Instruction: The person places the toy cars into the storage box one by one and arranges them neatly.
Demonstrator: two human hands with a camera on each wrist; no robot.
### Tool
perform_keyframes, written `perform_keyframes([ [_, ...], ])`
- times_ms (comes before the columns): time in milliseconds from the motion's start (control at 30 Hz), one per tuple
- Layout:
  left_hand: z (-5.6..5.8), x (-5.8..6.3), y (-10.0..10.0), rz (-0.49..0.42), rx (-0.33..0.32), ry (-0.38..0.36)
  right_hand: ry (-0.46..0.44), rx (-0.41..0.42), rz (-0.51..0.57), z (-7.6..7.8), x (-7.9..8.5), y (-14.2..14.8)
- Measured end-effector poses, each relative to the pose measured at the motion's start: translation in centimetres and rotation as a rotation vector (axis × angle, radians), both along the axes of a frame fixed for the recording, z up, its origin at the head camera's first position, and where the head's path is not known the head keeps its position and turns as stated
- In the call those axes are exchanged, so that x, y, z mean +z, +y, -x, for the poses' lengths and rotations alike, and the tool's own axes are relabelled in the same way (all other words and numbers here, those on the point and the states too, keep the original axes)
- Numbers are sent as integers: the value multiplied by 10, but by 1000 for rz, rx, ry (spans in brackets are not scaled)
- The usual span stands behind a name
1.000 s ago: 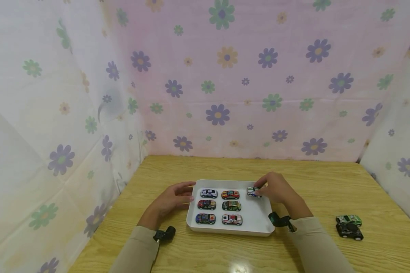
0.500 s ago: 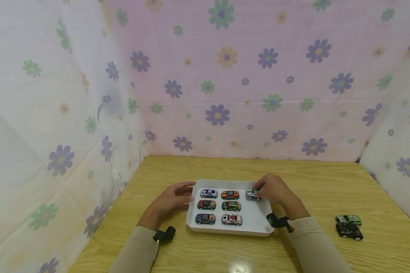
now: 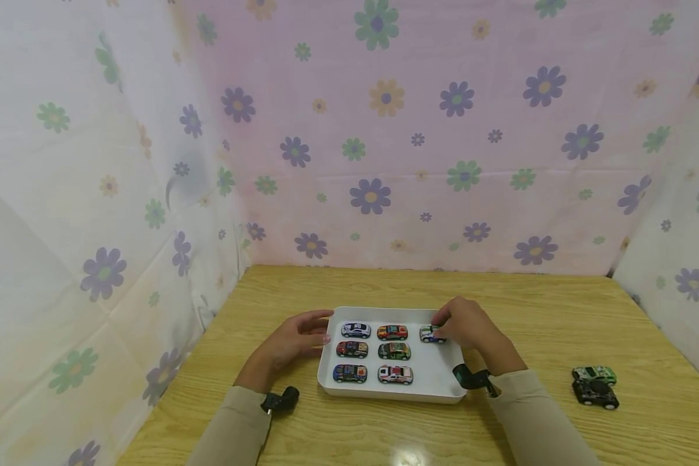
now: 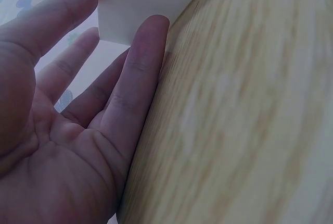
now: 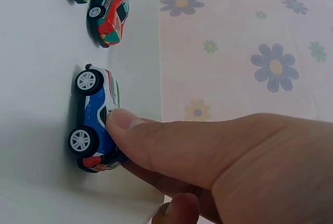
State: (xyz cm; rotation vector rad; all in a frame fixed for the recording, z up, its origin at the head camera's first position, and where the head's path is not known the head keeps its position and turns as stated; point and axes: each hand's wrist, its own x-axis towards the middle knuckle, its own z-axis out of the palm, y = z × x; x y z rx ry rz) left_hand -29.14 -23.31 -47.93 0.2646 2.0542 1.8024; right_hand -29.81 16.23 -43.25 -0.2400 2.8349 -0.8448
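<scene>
Inside the white tray [image 3: 433, 382], at its back right corner, a white, blue and green toy car [image 3: 430, 334] stands on its wheels. My right hand [image 3: 472, 329] pinches this car [image 5: 96, 114] between thumb and fingers. Along the tray's left side my left hand [image 3: 288, 343] is spread, its thumb at the rim. The left wrist view shows the left fingers straight, touching the tray's outer wall [image 4: 140, 5]. Several other toy cars fill two columns in the tray, among them a red-orange car [image 3: 393, 332], a green camouflage car [image 3: 395, 351] and a white-red car [image 3: 395, 375].
On the table's right side, a green toy car [image 3: 594, 375] and a black toy car [image 3: 597, 394] stand close together. A flowered cloth [image 3: 425, 149] hangs behind the wood-grain table [image 3: 349, 433] and at both sides.
My right hand has moved slightly left and toward the front with the white, blue and green toy car. The left hand and the other cars have stayed in place.
</scene>
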Motion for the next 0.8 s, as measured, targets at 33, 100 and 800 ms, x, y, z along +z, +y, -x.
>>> perform_keyframes([
  [33,0,0,0,-1,0,0,0,0,-3,0,0,0],
  [100,0,0,0,-2,-1,4,0,3,-7,-1,1,-1],
  [800,1,-3,-1,14,10,2,0,12,-7,-5,6,-1],
])
